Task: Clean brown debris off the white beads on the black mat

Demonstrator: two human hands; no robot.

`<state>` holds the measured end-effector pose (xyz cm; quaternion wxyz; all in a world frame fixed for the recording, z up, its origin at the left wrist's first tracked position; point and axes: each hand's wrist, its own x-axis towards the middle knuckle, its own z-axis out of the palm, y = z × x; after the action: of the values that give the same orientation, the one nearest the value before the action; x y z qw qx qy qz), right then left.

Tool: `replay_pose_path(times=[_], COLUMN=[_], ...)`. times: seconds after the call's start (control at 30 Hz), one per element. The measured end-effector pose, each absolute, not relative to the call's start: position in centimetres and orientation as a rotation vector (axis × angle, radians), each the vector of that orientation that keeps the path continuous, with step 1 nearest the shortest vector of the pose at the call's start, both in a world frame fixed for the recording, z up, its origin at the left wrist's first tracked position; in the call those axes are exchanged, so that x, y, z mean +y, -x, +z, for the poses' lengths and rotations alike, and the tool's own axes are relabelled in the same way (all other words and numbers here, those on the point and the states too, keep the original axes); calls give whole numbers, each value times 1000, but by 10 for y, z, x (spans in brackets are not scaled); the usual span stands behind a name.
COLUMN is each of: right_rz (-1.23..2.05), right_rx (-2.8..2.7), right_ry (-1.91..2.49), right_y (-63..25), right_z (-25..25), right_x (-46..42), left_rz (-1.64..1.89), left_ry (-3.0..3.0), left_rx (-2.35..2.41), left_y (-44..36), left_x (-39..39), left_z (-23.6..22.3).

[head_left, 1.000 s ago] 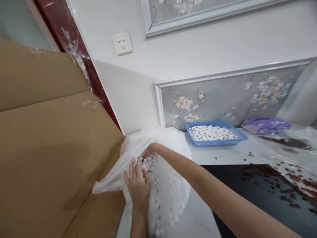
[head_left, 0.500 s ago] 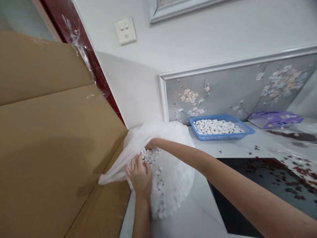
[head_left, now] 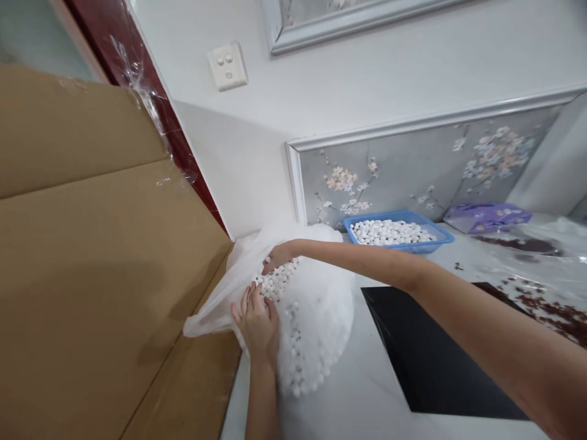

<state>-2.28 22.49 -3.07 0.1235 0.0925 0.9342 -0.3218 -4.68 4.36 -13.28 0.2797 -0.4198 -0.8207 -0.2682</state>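
A translucent white plastic bag (head_left: 328, 305) full of small white ball-like pieces (head_left: 279, 281) lies on the table against the wall. My left hand (head_left: 257, 318) rests on the near side of its mouth, fingers stretched out and slightly apart over the bag's edge. Inside the opening, my right hand (head_left: 282, 253) is above the loose pieces with its fingers curled; a white piece shows at the fingertips. How many pieces it holds is hidden. Some of the pieces have reddish-brown spots.
A large cardboard box (head_left: 105, 293) stands close on the left. Toward the back right are a blue plastic basket (head_left: 413, 248) of white pieces and a purple package (head_left: 488, 217). A black panel (head_left: 440, 360) lies under my right forearm, near scattered dark-red star-shaped pieces (head_left: 554, 311).
My right hand has risen a little and shows more clearly in the bag's mouth, exposing more white pieces. My left hand stays on the bag. The view has shifted slightly.
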Motion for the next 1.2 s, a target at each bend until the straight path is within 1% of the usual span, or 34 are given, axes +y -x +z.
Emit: replay_pose_path(times=[0.13,0.23,0.3,0.37,0.47,0.53,0.63,0.73,0.87,1.03,1.2], right_rz=[-1063,-1148,-1124,-990,-855,-767,-667,-572,-447,-392,-374], right_rx=[2685,2743,2878,2991,2999,2994,3026,3071,3081,3061,3049], right_ry=[-177,-199,-277,-456,-762,-962,-1124,-1173,-1199,-1225,-1278], right_y=[-35,-85,-118,-149,-191,-216,-242,-252,-250,-240,-229], right_z=[-11,-4,-8,-20,-52,-76,-107,-126,-141,-153,-164], right_x=[224,233,246,262,279,282,273,268,288,322,331], left_rz=[-742,-745,-729,-702,-686,-678,-656,-625,-600,-582,-586], left_ry=[1106,1081,1089,1093,1075,1084,1097,1087,1113,1106,1129], left_rx=[-2257,-2320,-2342,-2349,-2357,-2385,-2420,-2440,-2496,-2519,-2533], left_y=[44,42,41,41,42,42,41,40,42,45,45], left_x=[44,45,47,49,51,52,53,56,57,57,57], left_z=[-127,-122,-121,-121,-122,-121,-119,-115,-114,-114,-114])
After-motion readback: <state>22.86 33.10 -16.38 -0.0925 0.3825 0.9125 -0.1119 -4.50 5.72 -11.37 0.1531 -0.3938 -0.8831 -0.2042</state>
